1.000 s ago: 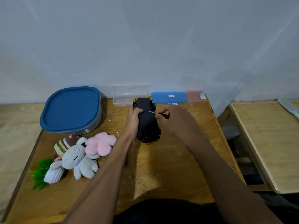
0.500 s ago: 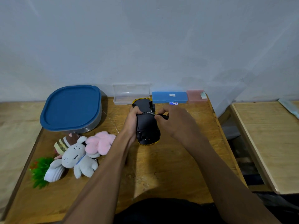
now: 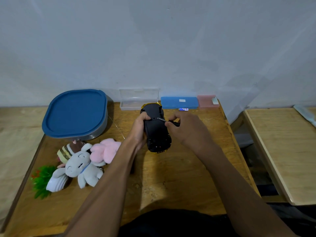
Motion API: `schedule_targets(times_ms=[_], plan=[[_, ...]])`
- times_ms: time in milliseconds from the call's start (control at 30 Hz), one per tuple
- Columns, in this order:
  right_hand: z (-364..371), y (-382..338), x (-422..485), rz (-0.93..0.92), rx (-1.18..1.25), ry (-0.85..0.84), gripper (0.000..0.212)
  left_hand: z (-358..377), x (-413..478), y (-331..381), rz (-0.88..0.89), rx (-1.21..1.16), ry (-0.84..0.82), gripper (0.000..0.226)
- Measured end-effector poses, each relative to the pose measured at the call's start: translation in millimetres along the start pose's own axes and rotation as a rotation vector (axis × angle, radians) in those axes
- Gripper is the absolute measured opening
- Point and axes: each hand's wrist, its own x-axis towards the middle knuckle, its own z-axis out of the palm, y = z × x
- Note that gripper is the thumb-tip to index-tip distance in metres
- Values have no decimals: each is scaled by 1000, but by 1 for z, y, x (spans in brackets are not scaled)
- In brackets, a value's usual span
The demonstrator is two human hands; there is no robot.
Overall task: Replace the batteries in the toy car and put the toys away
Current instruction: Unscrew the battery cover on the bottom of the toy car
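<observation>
In the head view, the toy car (image 3: 156, 132) is belly-up just above the middle of the frame, black underside facing me and yellow trim showing at both ends; I cannot tell whether its near end rests on the table (image 3: 171, 177). My left hand (image 3: 139, 129) wraps the car's left flank, fingers curled over the chassis. My right hand (image 3: 186, 127) pinches a small screwdriver (image 3: 168, 121), tip set near the car's far end. I judge the car light, hard, rather slick plastic — best clamped across the body between the wheels, not by the thin trim, so it cannot twist under the driver. 1 small battery (image 3: 183, 109) lies just in front of the blue case (image 3: 179, 102). The plush toys (image 3: 80, 165) at lower left look soft — any grip should do.
</observation>
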Motion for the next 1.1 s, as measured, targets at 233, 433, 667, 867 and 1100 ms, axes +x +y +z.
schedule_targets(times_ms=[233, 433, 667, 867, 1100], plan=[[-3, 3, 1, -8, -18, 1, 23, -2, 1, -1, -37, 61, -11, 41], [-3, 6, 2, -3, -10, 3, 22, -2, -3, 1, -68, 27, -71, 42], [0, 7, 2, 3, 15, -19, 19, -10, -4, 2, -109, -60, -195, 35], [-2, 6, 2, -5, 8, -46, 18, -12, -3, 5, -93, -79, -160, 46], [-5, 3, 1, -26, -27, -23, 18, -10, 0, 3, -108, -63, -113, 55]])
